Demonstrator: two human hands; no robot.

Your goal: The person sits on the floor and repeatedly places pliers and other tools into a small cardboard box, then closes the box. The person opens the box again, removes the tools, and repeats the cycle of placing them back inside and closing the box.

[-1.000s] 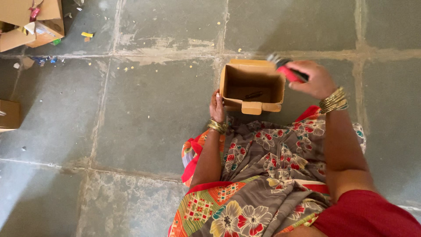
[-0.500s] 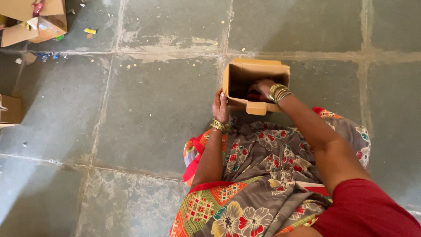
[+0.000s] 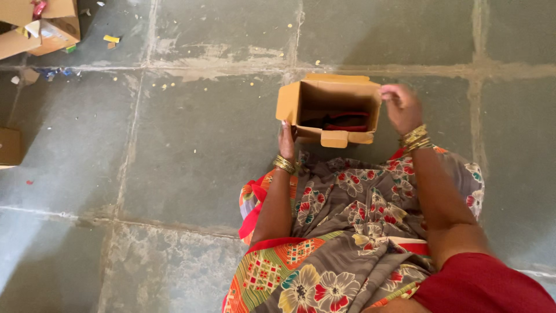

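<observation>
**Inspector:** Where was the carton?

**Observer:** A small open cardboard box (image 3: 330,110) stood on the grey stone floor (image 3: 191,145), just beyond the seated person's knees, right of centre in the head view. Its top flaps were open: one stuck out at the left, and a short tab hung at the near edge.

**Inspector:** Contents?

**Observer:** A red-and-black tool (image 3: 341,122) lay along the bottom of the box. It was in shadow, so its kind was uncertain; possibly pliers with red handles.

**Inspector:** The left hand?

**Observer:** The left hand (image 3: 286,141) rested against the near left corner of the box, fingers pointing up along the wall. The corner hid the fingertips, so I could not tell whether its grip was clenched or loose. Gold bangles (image 3: 285,164) sat on that wrist.

**Inspector:** The right hand?

**Observer:** The right hand (image 3: 401,107) was at the far right corner of the box, fingers curled and touching the top of the right wall. It appeared to pinch that edge, a grip closed on the cardboard and on nothing else.

**Inspector:** Surroundings?

**Observer:** A floral patterned garment (image 3: 347,232) covered the lap below the box. Well apart, at the far left corner of the floor, sat another opened carton (image 3: 35,29) with paper scraps around it. A third box (image 3: 8,148) showed at the left edge.
</observation>
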